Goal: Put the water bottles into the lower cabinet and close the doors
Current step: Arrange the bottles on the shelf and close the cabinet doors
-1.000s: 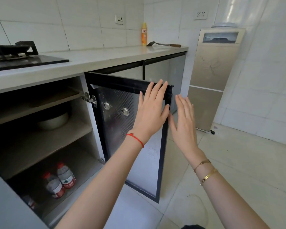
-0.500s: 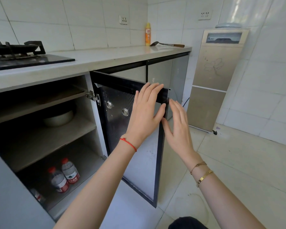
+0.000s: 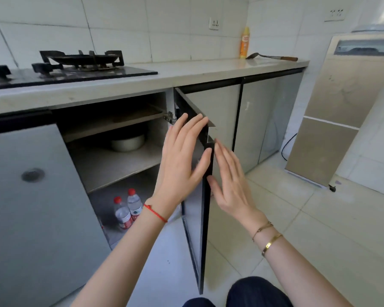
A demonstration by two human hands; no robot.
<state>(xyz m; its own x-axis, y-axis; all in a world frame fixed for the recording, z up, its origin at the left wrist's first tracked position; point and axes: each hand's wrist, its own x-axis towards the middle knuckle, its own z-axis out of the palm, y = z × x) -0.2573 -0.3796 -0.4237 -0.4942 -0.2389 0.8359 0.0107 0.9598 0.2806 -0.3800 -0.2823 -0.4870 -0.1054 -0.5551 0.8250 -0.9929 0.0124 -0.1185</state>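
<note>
Two clear water bottles (image 3: pixel 127 208) with red caps and red labels stand upright on the bottom shelf of the open lower cabinet (image 3: pixel 120 165). The right door (image 3: pixel 205 229) hangs open, edge-on toward me, with a black frame. My left hand (image 3: pixel 182 160) lies flat with spread fingers against the door's inner side near its free edge. On the outer side, my right hand (image 3: pixel 230 180) is flat and open, its fingertips at the door's edge. Neither hand holds anything. The left door (image 3: pixel 36 207) stands open at the left.
A metal bowl (image 3: pixel 127 141) sits on the middle shelf. A gas stove (image 3: pixel 80 63), an orange bottle (image 3: pixel 245 43) and a spatula (image 3: pixel 272 57) are on the countertop. A beige water dispenser (image 3: pixel 341 111) stands at the right. My knee (image 3: pixel 253 293) shows at the bottom.
The right door has swung from facing me with its inner side to nearly edge-on. Both hands moved with it, and the view shifted so more of the stove shows.
</note>
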